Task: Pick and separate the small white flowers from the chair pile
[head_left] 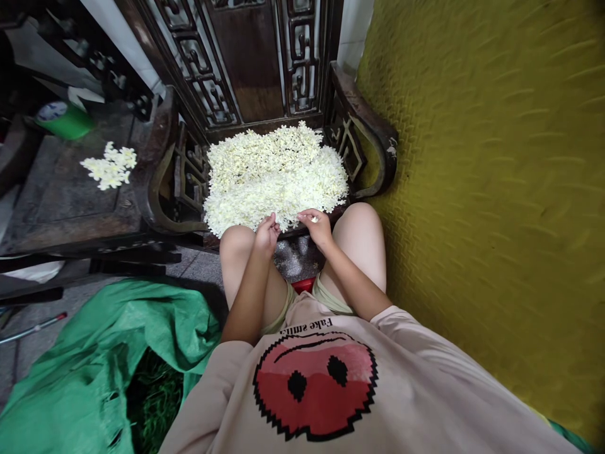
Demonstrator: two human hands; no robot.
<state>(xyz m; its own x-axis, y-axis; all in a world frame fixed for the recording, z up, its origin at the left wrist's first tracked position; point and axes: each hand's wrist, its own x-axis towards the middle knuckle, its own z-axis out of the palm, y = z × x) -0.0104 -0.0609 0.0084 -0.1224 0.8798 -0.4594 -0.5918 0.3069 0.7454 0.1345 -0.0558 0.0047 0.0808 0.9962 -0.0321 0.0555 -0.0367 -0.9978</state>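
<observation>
A thick layer of small white flowers (278, 170) covers the seat of a dark carved wooden chair (255, 69). At the near edge of the flowers, over my left knee, is my left hand (268, 232), its fingers bent and pressed together; whatever they hold is too small to make out. My right hand (316, 226) is a short way to the right, beside my other knee, with thumb and forefinger pinched and a small white flower showing by the palm. The two hands are apart.
On a dark wooden table (66, 183) at the left lie a small cluster of white flowers (111, 166) and a green roll of tape (66, 120). A green sack (155, 315) with green plant matter inside sits at lower left. A yellow textured surface (491, 189) borders the right.
</observation>
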